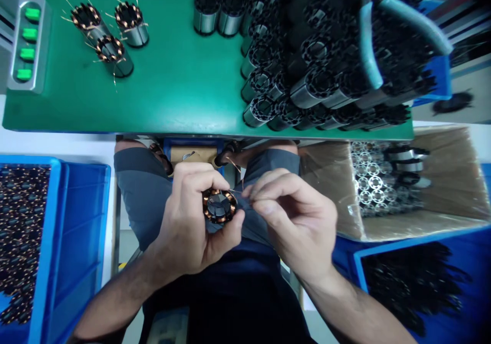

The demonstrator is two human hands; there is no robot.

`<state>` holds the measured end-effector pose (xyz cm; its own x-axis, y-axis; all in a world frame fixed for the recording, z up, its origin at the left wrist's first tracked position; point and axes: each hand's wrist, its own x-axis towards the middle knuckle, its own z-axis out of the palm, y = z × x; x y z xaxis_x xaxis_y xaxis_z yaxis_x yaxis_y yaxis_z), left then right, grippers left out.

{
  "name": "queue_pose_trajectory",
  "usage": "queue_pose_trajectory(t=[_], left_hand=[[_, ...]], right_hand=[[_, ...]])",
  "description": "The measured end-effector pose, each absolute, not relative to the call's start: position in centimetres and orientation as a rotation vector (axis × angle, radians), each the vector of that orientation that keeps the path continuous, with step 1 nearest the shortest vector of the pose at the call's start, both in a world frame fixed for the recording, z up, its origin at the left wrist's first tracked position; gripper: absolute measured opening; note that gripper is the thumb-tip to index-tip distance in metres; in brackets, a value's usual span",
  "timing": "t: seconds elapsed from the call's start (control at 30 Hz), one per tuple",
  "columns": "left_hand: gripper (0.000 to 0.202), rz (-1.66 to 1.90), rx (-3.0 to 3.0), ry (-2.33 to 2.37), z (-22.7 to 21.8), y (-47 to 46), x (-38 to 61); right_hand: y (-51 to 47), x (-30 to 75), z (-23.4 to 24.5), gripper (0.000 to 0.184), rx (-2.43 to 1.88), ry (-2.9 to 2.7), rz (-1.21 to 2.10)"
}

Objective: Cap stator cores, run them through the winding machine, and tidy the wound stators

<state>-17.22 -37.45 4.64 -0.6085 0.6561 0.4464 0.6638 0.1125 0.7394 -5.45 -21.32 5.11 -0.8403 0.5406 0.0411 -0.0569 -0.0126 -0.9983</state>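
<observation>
In my left hand [192, 221] is a round motor stator [220, 206] wound with copper, its open end facing up, thumb and fingers wrapped round its rim. My right hand [295, 216] is beside it, thumb and forefinger pinched on a thin copper wire [237, 191] that runs from the stator's edge. Another loose wire end [237, 166] sticks up above the stator. Both hands are over my lap, in front of the green bench [184, 88]. Three wound stators [121, 62] with loose wire ends stand on the bench at the far left.
Unwound stators [261, 110] crowd the bench's right side, with pliers [371, 47] lying on top. A holder with green buttons [27, 54] is at left. A blue bin of wound parts [23, 221], a carton of metal cores [374, 180] and a bin of black parts [414, 277] flank me.
</observation>
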Motion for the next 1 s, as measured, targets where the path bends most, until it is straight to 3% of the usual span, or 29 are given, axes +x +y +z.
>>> queue_pose_trajectory(t=[0.17, 0.4, 0.5, 0.6, 0.67, 0.73, 0.8, 0.83, 0.93, 1.0], left_hand=[[0.026, -1.326, -1.349, -2.313, 4.0, -37.5, -17.3], [0.023, -1.045, -1.437, -2.251, 2.9, -38.0, -17.3], [0.024, -1.091, -1.488, -2.272, 3.6, -38.2, -17.3], [0.020, -1.451, -1.529, -2.454, 4.1, -38.3, -17.7], [0.013, -2.032, -1.584, -2.752, 3.6, -38.2, -18.0], [0.050, -2.763, -1.523, -3.009, 2.4, -38.3, -18.3], [0.074, -3.036, -1.240, -3.039, 1.1, -38.8, -18.1], [0.072, -2.838, -1.162, -3.003, 0.6, -39.1, -17.8], [0.055, -1.762, -1.322, -2.610, 0.3, -39.8, -16.5], [0.048, -1.342, -1.516, -2.355, 1.0, -39.7, -15.7]], right_hand=[[-23.7, -5.9, 4.1, 0.028, -0.713, -1.547, 2.318], [-23.5, -5.9, 3.4, 0.004, -0.656, -1.554, 2.349], [-21.6, -6.1, 4.1, 0.008, -0.517, -1.804, 2.271], [-18.9, -6.4, 5.2, 0.007, -0.268, -2.222, 1.949], [-17.1, -6.4, 5.9, 0.003, -0.008, -2.461, 1.703], [-15.8, -6.0, 6.5, 0.003, 0.181, -2.608, 1.609], [-15.3, -5.3, 6.6, 0.006, 0.092, -2.684, 1.714], [-15.3, -4.9, 6.6, 0.009, -0.054, -2.686, 1.823], [-16.1, -4.0, 6.0, 0.024, -0.478, -2.498, 2.286], [-16.7, -3.9, 5.6, 0.031, -0.529, -2.350, 2.511]])
